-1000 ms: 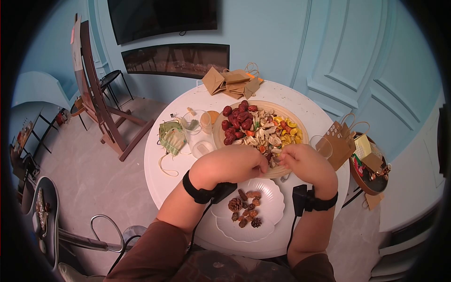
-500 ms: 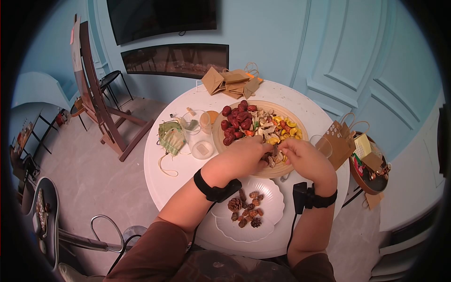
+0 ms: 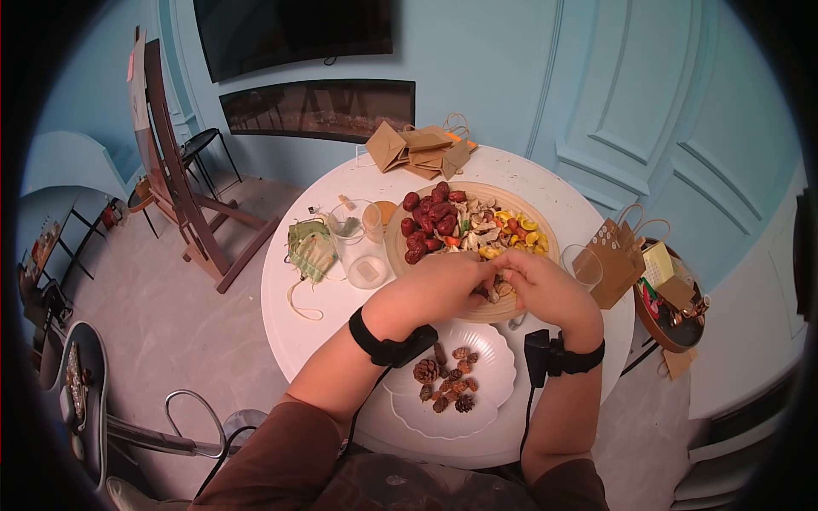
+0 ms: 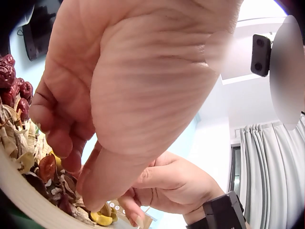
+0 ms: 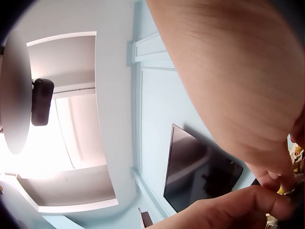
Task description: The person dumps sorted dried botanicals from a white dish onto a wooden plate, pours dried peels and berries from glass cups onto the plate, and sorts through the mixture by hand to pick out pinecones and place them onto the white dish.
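My left hand (image 3: 452, 285) is over the front part of a round wooden tray (image 3: 397, 255), its fingers bent downward among dried pieces. In the left wrist view, the thumb and curled fingers of this left hand (image 4: 128, 90) hang just above the dried pieces (image 4: 47, 174). My right hand (image 3: 550, 289) comes in from the other side, its fingertips meeting the left ones over the tray. I cannot tell what either hand holds, as the fingers hide it. The tray carries red dates (image 3: 439, 213), pale dried petals (image 3: 477, 230) and yellow curled pieces (image 3: 528, 238).
A white scalloped plate (image 3: 490, 396) with pine cones (image 3: 426, 370) sits nearest me. Clear cups (image 3: 366, 271) and a green drawstring pouch (image 3: 312, 249) are at left. Paper bags (image 3: 422, 149) lie at the back; another paper bag (image 3: 615, 260) stands at right by a clear round container (image 3: 583, 266).
My left hand moved away from me and rightward, further over the tray, in the first half second. Since then my right hand has shifted left, so the fingertips of both hands meet.
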The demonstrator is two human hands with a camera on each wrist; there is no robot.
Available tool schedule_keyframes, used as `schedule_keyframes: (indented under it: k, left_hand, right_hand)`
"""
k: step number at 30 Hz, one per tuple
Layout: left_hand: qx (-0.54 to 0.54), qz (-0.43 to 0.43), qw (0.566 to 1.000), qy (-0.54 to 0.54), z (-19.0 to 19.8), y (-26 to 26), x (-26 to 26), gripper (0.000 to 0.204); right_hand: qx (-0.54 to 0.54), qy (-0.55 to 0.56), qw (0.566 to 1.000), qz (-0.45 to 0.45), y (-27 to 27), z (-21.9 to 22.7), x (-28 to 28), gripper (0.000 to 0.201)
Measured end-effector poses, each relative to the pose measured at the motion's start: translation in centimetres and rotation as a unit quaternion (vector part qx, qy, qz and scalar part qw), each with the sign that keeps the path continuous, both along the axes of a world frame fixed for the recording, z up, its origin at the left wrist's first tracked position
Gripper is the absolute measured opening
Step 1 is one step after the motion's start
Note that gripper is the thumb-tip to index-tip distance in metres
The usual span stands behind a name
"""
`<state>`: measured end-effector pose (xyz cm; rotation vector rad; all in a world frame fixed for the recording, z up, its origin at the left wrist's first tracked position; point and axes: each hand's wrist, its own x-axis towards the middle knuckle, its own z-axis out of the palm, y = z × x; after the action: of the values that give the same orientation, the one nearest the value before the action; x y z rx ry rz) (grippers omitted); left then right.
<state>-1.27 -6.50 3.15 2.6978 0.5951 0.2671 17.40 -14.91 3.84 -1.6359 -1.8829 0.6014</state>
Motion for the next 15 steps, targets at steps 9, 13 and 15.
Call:
schedule_keyframes:
  k: [9,13,15]
  left_hand:
    - [-0.003,-0.020,1.000,-0.008,-0.3,-0.5,0.2,0.039]
    - [0.015,-0.001,1.000,0.001,-0.4,-0.3,0.1,0.038]
    - [0.027,0.014,1.000,0.008,-0.4,-0.2,-0.1,0.037]
  right_hand:
    - [-0.004,0.045,0.997,-0.059,0.2,0.0,0.8,0.018]
    - [-0.007,0.036,0.998,-0.046,0.3,-0.5,0.9,0.018]
    - [-0.015,0.016,0.998,-0.054,0.1,-0.2,0.6,0.018]
